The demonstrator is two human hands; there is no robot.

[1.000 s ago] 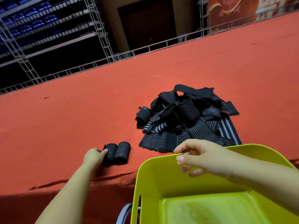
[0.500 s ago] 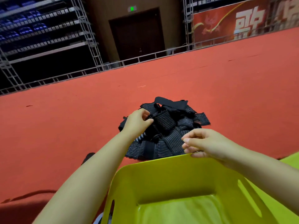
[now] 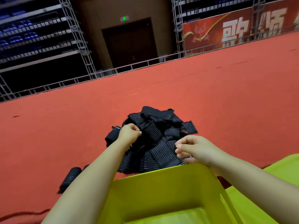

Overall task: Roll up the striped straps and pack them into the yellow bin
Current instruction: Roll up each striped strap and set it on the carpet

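Observation:
A heap of black straps with thin white stripes (image 3: 155, 139) lies on the red carpet in front of me. My left hand (image 3: 129, 134) pinches a strap at the heap's left side. My right hand (image 3: 192, 148) pinches the near right edge of the heap, just beyond the bin's rim. The yellow bin (image 3: 161, 188) stands closest to me, tilted, and its inside looks bare. Two rolled straps (image 3: 71, 177) lie on the carpet to the left, partly hidden by my left forearm.
Red carpet (image 3: 226, 102) stretches wide on all sides of the heap. A low metal rail (image 3: 145, 63) borders its far edge, with scaffold racks, a dark door and a red banner behind. A second yellow-green surface (image 3: 283, 172) shows at the right edge.
My left hand left the rolled straps at the left and moved onto the heap, where it now pinches a strap. My right hand shifted from the bin's rim to the heap's near edge. The view tilted up.

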